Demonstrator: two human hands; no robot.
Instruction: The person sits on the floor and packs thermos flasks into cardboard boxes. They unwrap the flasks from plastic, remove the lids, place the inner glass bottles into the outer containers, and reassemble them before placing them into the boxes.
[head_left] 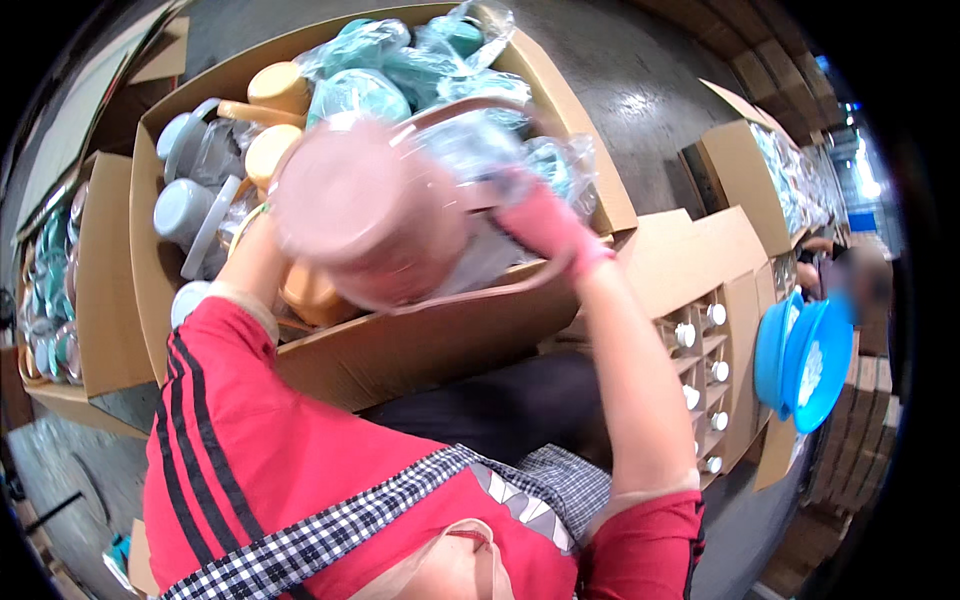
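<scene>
1 pink pot (370,215), over open ctn (420,345). My R hand (543,218): gloved, by pot's side, blurred, can't tell grip. My L hand: hidden behind pot, can't tell. Risk: loose hold, pot may drop.

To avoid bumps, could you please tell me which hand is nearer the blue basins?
Right. The right hand, beside the pink container, lies left of the basins; the left hand, mostly hidden behind the container, is farther left.

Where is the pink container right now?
In the head view, the pink container is in the upper half, left of centre, in front of the large open carton, with the gloved right hand just to its right.
</scene>
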